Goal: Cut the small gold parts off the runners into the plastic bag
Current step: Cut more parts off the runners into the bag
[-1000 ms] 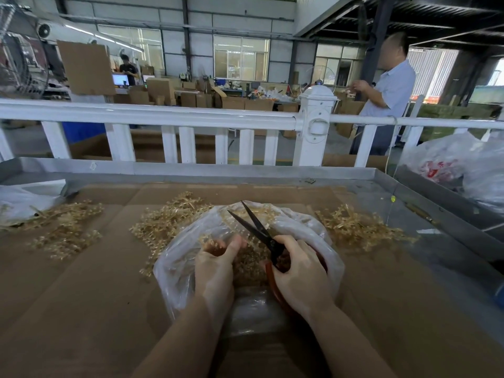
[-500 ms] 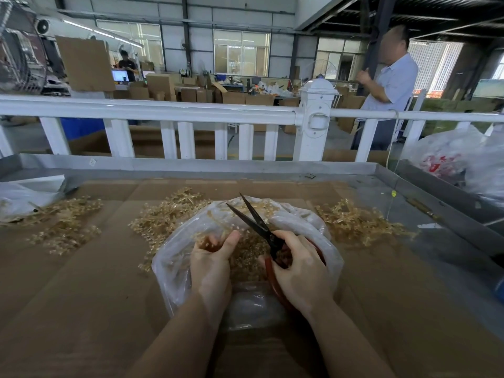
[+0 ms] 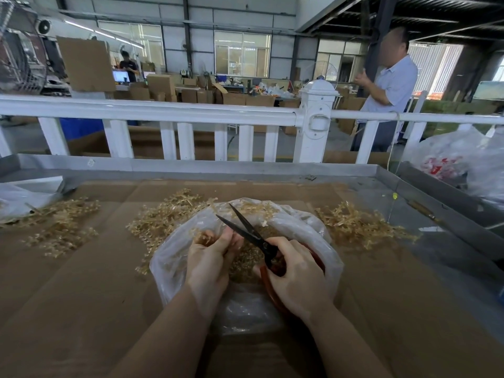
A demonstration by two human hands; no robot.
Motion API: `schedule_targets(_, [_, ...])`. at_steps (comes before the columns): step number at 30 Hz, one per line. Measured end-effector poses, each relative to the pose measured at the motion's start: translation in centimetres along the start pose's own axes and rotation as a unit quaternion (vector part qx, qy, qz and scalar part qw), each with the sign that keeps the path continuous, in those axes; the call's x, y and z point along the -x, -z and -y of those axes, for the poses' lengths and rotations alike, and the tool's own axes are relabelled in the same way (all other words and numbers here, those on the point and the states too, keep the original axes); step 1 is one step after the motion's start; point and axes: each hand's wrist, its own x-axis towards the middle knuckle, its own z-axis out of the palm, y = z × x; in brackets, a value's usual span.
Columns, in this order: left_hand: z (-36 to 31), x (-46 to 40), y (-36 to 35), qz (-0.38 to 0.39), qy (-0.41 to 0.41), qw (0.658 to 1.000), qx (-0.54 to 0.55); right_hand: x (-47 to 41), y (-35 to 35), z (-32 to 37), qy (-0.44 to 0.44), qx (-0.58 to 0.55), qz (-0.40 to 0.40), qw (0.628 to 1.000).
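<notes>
A clear plastic bag (image 3: pixel 174 257) lies open on the cardboard, with loose gold parts (image 3: pixel 246 264) heaped inside. Over its mouth my left hand (image 3: pixel 210 257) pinches a gold runner (image 3: pixel 203 237) between thumb and fingers. My right hand (image 3: pixel 296 274) grips the red handles of black scissors (image 3: pixel 244 227), whose blades stand apart and point away from me just right of the runner. More gold runners lie in piles behind the bag (image 3: pixel 163 216), to its right (image 3: pixel 357 225) and far left (image 3: pixel 60 227).
Cardboard (image 3: pixel 95 296) lines a metal table with a raised rim (image 3: pixel 218 167). A white railing (image 3: pixel 163 110) runs behind it. White plastic bags sit at the far right (image 3: pixel 458 156) and far left (image 3: pixel 19 195). A person (image 3: pixel 387 85) stands beyond the railing.
The scissors and both hands have stayed over the bag; the left hand's thumb has closed tighter on the runner, and the open blades have shifted slightly toward it.
</notes>
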Motion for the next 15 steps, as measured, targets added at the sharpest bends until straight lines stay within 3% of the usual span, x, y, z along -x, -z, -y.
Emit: schedule_targets(15, [-0.11,0.47,-0.33,-0.053,-0.004,0.998,0.029,0.09,0.07,0.59,0.024,0.033,0.018,0.999])
